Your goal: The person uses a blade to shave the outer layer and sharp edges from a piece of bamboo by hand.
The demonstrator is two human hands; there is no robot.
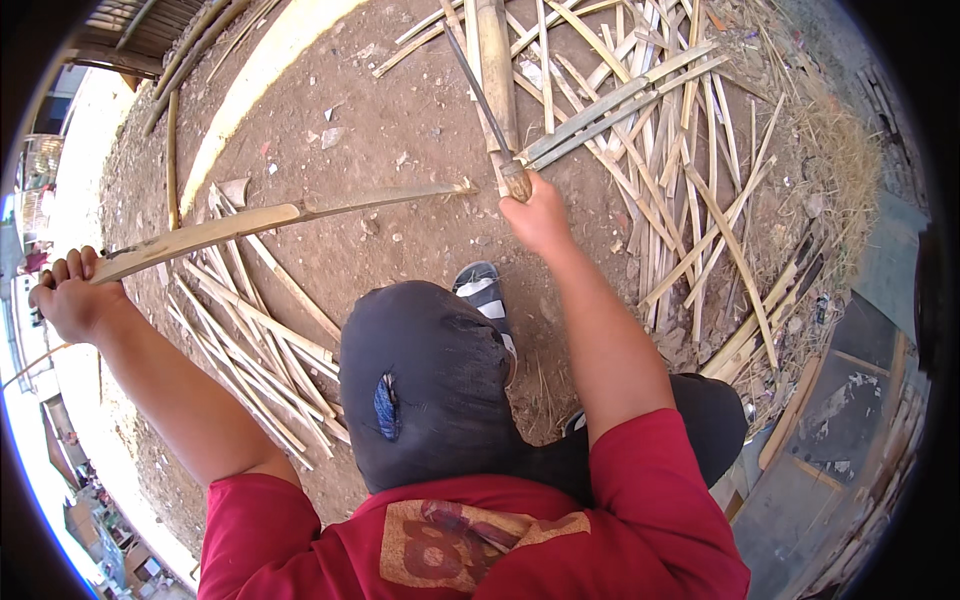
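Between my hands stretched the bamboo strip (270,215): my left hand (72,297) clenched its near end, while my right hand (537,215) gripped a knife (487,110) just beside its far tip.

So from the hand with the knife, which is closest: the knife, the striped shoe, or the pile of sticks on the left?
From the right hand:
1. The long dark-bladed knife with a wooden handle, held in that hand.
2. The black-and-white striped shoe, just below it on the dirt.
3. The pile of pale split bamboo strips, lower left, past the knee.
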